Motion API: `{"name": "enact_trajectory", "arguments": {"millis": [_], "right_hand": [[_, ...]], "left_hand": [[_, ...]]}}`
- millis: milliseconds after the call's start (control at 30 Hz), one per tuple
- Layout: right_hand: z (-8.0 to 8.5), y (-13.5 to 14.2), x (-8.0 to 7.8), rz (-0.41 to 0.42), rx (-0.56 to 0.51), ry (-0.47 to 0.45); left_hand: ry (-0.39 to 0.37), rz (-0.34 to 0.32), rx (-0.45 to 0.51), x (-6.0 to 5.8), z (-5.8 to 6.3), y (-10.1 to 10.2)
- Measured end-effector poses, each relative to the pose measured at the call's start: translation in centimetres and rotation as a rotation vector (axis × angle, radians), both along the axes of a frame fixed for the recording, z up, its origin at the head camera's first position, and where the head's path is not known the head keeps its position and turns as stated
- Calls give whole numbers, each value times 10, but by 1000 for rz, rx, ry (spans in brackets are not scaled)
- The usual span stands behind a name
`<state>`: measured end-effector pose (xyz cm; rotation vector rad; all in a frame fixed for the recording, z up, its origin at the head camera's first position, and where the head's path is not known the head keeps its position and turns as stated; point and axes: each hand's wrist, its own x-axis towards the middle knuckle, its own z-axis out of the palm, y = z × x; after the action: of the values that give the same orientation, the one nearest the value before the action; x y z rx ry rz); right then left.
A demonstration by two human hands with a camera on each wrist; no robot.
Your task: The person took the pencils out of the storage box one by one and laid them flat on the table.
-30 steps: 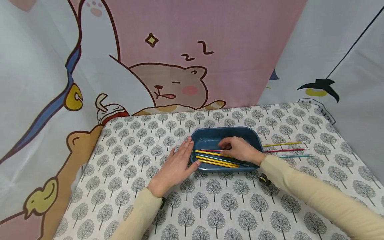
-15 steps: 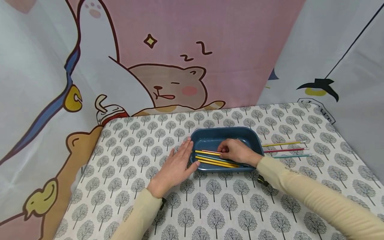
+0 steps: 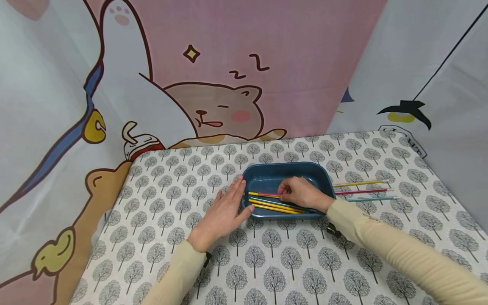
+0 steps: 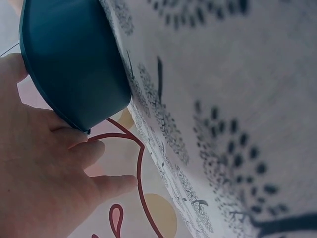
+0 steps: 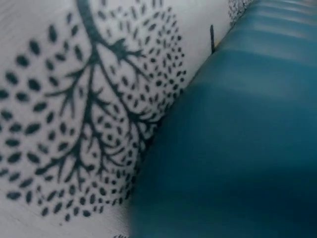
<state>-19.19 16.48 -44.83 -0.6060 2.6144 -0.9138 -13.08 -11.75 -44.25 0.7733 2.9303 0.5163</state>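
Observation:
A dark blue rectangular basin (image 3: 261,174) stands on the tablecloth, with several pencils lying lengthwise inside. My right hand (image 3: 301,191) reaches in over its right end, fingers curled, thumb and fingertips pinching a red pencil (image 3: 268,194) that overlaps a yellow one (image 3: 252,193). Closer to the front wall lie yellow pencils (image 3: 272,207) and a dark teal pencil (image 3: 263,201), partly hidden under that hand. My left hand (image 3: 222,212) rests its extended fingers against the left rim. In the left wrist view, those fingers lie along the edge of the basin (image 4: 74,59).
To the right of the basin, a yellow pencil (image 3: 360,183), a red pencil (image 3: 362,191) and a teal pencil (image 3: 371,198) lie side by side on the tree-print tablecloth (image 3: 183,250). A cartoon-print curtain (image 3: 305,63) hangs behind the table. The basin's outer wall (image 5: 237,148) fills much of the right wrist view.
My right hand has moved slightly lower in the basin and its fingers have closed on the red pencil, which has shifted toward the front, over the yellow one. My left hand has stayed put.

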Motion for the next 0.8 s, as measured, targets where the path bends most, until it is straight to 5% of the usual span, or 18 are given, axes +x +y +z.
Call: {"name": "enact_trajectory", "arguments": {"millis": [800], "right_hand": [[65,25,23,-86,-263,84]], "left_hand": [[-6,25,-3,1,1,1]]}}
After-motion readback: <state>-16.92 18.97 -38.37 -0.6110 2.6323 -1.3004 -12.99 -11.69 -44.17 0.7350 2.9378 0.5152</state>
